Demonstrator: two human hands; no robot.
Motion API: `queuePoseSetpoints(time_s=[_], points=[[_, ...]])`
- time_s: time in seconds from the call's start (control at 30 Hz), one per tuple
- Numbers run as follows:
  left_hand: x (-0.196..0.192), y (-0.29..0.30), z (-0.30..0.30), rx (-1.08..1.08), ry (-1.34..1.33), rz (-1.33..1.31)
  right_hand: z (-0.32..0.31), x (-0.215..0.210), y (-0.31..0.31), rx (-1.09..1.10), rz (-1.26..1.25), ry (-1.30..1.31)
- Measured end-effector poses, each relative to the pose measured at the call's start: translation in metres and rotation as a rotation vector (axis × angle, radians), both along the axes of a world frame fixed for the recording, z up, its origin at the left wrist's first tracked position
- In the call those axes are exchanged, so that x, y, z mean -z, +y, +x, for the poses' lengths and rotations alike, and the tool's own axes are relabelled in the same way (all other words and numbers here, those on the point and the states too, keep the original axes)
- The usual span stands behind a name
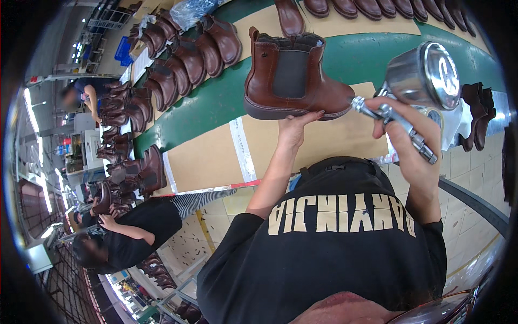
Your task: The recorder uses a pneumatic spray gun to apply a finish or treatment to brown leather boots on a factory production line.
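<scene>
Above the green bench (216,102), the left grip (294,129) clasps a brown boot (318,86) from below (elastic side panel (290,75) showing), and the right grip (414,135) is closed round a silver spray gun (411,81), nozzle (358,103) near the toe (340,96).

Brown boot (314,86), grey side panel (290,74); silver spray gun (413,76); green table (353,56); tan cardboard (208,157); black shirt (345,262).
</scene>
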State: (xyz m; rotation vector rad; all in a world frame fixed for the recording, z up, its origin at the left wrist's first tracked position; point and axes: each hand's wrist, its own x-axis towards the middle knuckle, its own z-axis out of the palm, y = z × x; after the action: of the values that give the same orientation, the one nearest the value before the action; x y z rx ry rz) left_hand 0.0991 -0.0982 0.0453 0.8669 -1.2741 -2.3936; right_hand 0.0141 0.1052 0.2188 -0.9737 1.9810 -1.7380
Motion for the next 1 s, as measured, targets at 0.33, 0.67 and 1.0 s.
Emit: queuePoseSetpoints(time_s=[0.33, 0.67, 1.0], points=[[0.000, -0.003, -0.001, 0.019, 0.050, -0.024, 0.007, 0.007, -0.003, -0.095, 0.086, -0.058], [0.001, -0.003, -0.002, -0.008, 0.053, -0.019, 0.006, 0.008, 0.000, -0.046, 0.029, -0.031], [0.005, -0.002, 0.003, -0.022, 0.065, -0.040, -0.003, 0.008, -0.002, 0.041, 0.033, 0.031]])
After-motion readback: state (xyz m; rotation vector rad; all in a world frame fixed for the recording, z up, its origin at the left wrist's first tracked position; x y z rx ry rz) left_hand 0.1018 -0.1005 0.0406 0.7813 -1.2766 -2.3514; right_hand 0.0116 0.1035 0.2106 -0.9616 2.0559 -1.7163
